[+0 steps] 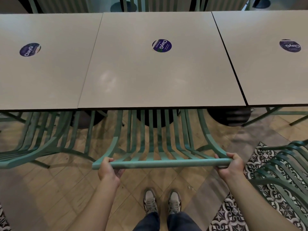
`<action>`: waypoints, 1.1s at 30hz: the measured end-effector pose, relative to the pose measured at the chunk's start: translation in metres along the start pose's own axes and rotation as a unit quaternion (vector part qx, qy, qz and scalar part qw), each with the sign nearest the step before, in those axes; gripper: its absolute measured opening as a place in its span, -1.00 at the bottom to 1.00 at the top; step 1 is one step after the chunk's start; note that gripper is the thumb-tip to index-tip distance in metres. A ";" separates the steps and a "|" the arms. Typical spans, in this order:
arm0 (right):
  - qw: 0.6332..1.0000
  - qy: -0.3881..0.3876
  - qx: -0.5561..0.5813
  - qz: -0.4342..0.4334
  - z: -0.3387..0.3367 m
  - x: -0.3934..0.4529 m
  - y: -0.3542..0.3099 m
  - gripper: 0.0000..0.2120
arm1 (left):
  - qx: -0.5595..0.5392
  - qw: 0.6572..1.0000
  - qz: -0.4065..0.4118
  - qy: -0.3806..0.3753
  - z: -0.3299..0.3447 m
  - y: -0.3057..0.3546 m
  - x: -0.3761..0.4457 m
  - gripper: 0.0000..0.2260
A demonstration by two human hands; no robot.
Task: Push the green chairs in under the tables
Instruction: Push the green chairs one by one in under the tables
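A green slatted metal chair [160,144] stands in front of me with its seat tucked under the middle beige table [160,77]. My left hand [109,170] grips the left end of the chair's top rail. My right hand [230,165] grips the right end of the same rail. A second green chair [38,144] sits partly under the left table [41,77]. A third green chair [283,169] stands out on the floor at my right, away from the right table [275,64].
Round dark table bases [228,116] stand under the tables. Each tabletop carries a round purple sticker [162,45]. More green chairs [141,4] line the far side. My shoes [162,201] stand on wood-pattern floor; patterned tiles [233,210] lie at the right.
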State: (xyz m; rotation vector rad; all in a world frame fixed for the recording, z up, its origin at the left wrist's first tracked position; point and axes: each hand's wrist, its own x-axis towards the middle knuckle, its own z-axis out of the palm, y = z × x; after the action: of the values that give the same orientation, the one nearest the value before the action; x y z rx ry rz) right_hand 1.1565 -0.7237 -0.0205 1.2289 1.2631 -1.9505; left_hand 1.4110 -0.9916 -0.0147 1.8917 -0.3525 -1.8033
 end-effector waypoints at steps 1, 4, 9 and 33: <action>1.000 0.001 -0.001 0.001 0.000 0.001 0.000 -0.54 | -0.001 1.000 0.001 -0.001 0.001 0.000 0.000 -0.94; 1.000 -0.002 0.000 -0.001 -0.001 0.001 0.000 -0.53 | -0.006 1.000 0.001 -0.005 0.001 0.000 0.001 -0.83; 1.000 -0.010 -0.006 -0.011 -0.001 0.002 0.001 -0.53 | -0.014 1.000 0.000 -0.006 -0.002 -0.002 0.003 -0.77; 0.889 0.012 -0.402 -0.221 -0.117 -0.016 0.029 -0.23 | 0.498 0.825 0.104 -0.246 -0.025 -0.085 -0.025 -0.48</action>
State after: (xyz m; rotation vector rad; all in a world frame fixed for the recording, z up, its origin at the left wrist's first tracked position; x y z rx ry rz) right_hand 1.2348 -0.6322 -0.0379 0.5616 2.1976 -1.3718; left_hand 1.4204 -0.9025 -0.0372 1.7539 -1.9185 -2.1094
